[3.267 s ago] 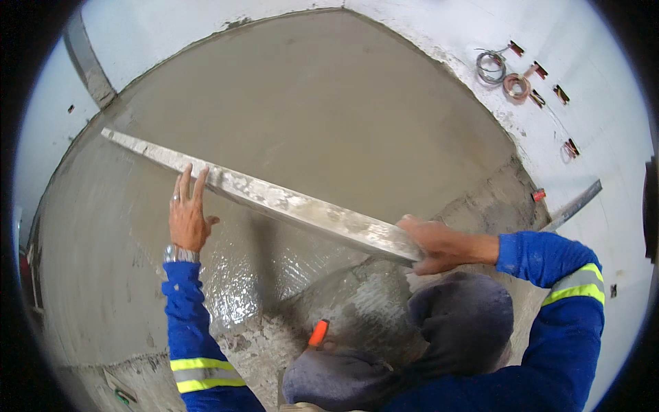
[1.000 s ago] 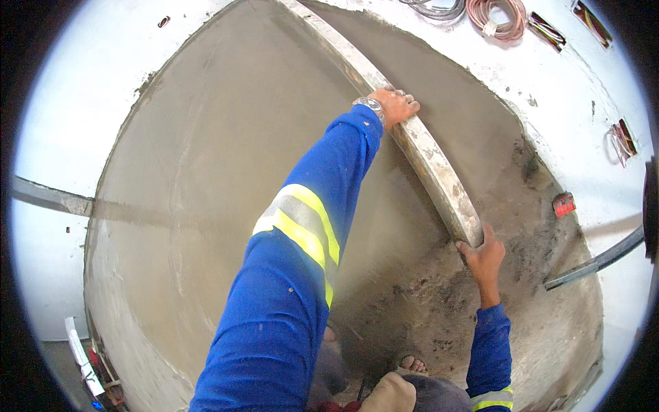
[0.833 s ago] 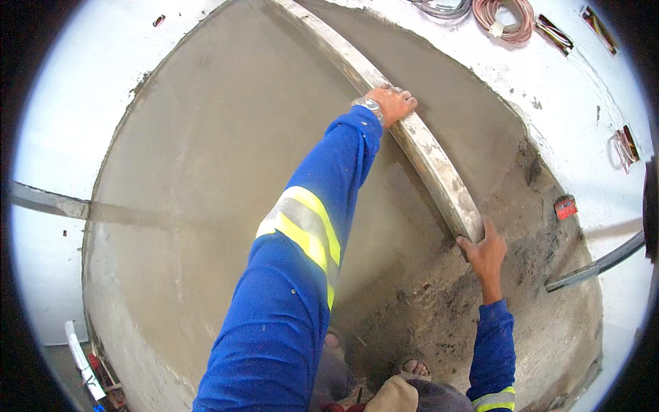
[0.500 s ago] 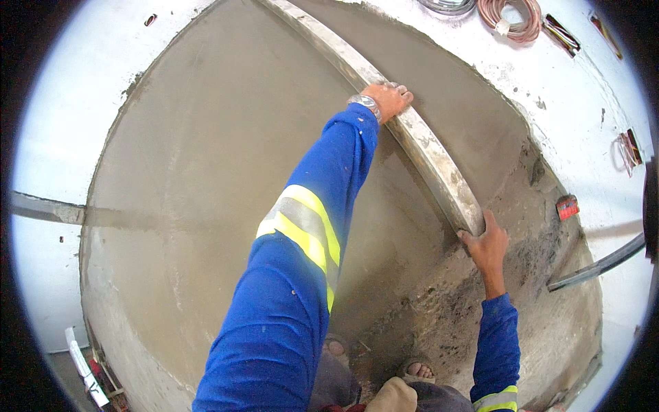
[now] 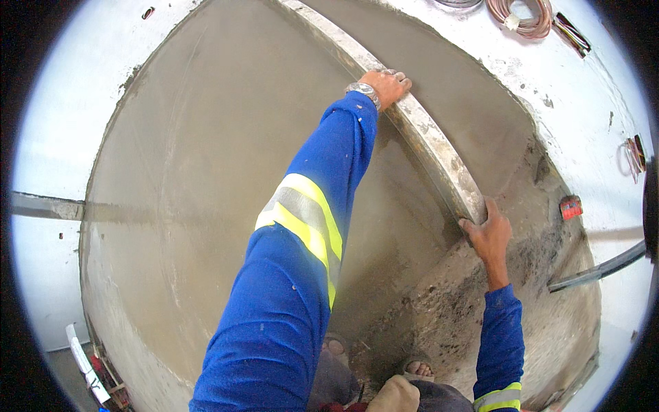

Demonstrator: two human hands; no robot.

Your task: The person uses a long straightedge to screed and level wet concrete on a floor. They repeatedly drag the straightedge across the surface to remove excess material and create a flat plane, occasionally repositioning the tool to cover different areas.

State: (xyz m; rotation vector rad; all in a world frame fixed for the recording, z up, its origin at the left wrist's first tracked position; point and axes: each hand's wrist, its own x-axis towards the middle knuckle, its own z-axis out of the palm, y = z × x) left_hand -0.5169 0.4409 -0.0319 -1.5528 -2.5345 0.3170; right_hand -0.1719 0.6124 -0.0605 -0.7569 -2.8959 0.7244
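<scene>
A long, pale, mortar-smeared screed bar [image 5: 439, 147] lies across the smooth wet mortar floor [image 5: 226, 137], running from the far edge down toward the right. My left hand [image 5: 388, 87], with a metal watch at the wrist, is wrapped over the bar about midway along its visible length. At the near end, my right hand [image 5: 489, 237] grips the bar with the thumb on its left side. Around the right hand the mortar turns rough and crumbly. Both arms wear blue sleeves with reflective bands.
White walls bound the floor. A small red box [image 5: 570, 207] sits by the right wall, near a dark strip [image 5: 597, 266]. Coiled cable [image 5: 542, 27] lies at the far right. My sandalled feet [image 5: 417, 369] stand at the near edge. A white strip [image 5: 87, 364] leans at near left.
Both hands and the screed bar have shifted slightly away from me, the near end a little to the right. The grip of each hand is unchanged.
</scene>
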